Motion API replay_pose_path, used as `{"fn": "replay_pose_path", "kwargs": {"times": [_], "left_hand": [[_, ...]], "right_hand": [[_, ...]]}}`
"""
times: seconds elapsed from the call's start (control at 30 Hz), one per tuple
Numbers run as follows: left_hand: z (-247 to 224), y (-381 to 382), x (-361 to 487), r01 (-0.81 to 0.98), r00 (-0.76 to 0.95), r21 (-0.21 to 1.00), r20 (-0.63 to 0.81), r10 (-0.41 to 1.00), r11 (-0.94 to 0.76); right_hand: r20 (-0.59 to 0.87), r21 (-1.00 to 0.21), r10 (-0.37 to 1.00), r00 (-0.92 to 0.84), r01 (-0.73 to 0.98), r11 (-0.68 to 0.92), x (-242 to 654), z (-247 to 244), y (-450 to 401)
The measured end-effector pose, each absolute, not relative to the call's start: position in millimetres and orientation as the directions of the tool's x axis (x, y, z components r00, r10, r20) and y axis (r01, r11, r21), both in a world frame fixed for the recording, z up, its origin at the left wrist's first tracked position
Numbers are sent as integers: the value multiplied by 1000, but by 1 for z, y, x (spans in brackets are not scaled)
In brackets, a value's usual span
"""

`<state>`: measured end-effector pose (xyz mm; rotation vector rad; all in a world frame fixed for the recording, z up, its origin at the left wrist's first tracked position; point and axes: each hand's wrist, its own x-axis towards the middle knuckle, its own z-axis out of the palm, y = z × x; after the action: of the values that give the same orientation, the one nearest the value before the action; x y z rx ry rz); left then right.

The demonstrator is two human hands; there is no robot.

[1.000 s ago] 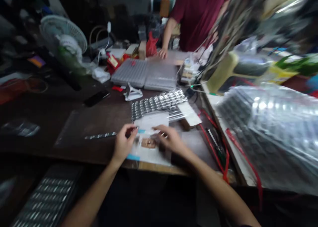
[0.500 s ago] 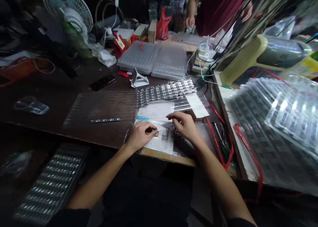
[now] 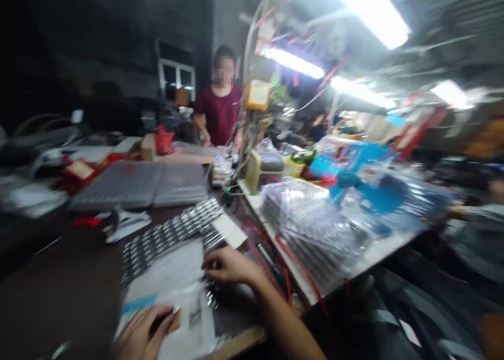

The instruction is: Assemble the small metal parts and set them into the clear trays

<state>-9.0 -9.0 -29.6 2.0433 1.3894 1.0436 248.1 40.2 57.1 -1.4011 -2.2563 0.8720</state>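
Observation:
Low in the picture, my left hand (image 3: 144,332) rests on a white sheet (image 3: 169,276), its thumb and fingers pinched round a small shiny metal piece (image 3: 176,309), blurred by motion. My right hand (image 3: 226,265) hovers at the right side of the sheet with its fingers curled; whether it holds anything is too blurred to tell. Small shiny parts (image 3: 211,295) lie just beneath it. Behind both hands, a clear ribbed tray (image 3: 173,231) carries rows of shiny metal pieces. A white card (image 3: 229,231) lies at the tray's right end.
Stacked clear trays (image 3: 118,187) stand at the back left, near a white stand (image 3: 128,223). A red strap (image 3: 299,268) runs along the side table's edge (image 3: 311,294), which bears more clear trays (image 3: 311,218). A person (image 3: 220,108) in a dark red shirt stands beyond the tables.
The view has swung up and to the right, bringing in the ceiling lights and the side table. Both hands now appear lower and further left, still beside the sheet.

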Motion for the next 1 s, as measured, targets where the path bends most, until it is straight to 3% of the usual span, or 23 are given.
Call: {"fn": "replay_pose_path", "kwargs": {"times": [0.07, 0.13, 0.2, 0.33, 0.6, 0.8, 1.0], "left_hand": [[1, -7, 1, 560, 66, 749, 385, 920, -354], [22, 4, -5, 565, -22, 752, 425, 905, -340], [32, 16, -28, 619, -53, 719, 438, 897, -314], [40, 21, -79, 765, -139, 619, 426, 894, -176], [32, 26, -95, 882, 126, 404, 289, 949, -240], [32, 22, -110, 921, 123, 325, 281, 952, -215], [51, 24, -109, 949, 61, 270, 348, 936, -162]], "right_hand": [[-144, -583, 897, -419, 768, 265, 256, 73, 31], [-188, -594, 861, -473, 753, 283, 259, 76, 34], [-188, -517, 857, -480, 790, 330, 257, 67, 45], [-231, -488, 799, -555, 777, 399, 252, 46, 55], [-278, -437, 818, -503, 825, 359, 251, 55, 48], [-218, -427, 835, -505, 819, 383, 249, 59, 44], [-257, -380, 820, -512, 833, 401, 244, 63, 38]]}}
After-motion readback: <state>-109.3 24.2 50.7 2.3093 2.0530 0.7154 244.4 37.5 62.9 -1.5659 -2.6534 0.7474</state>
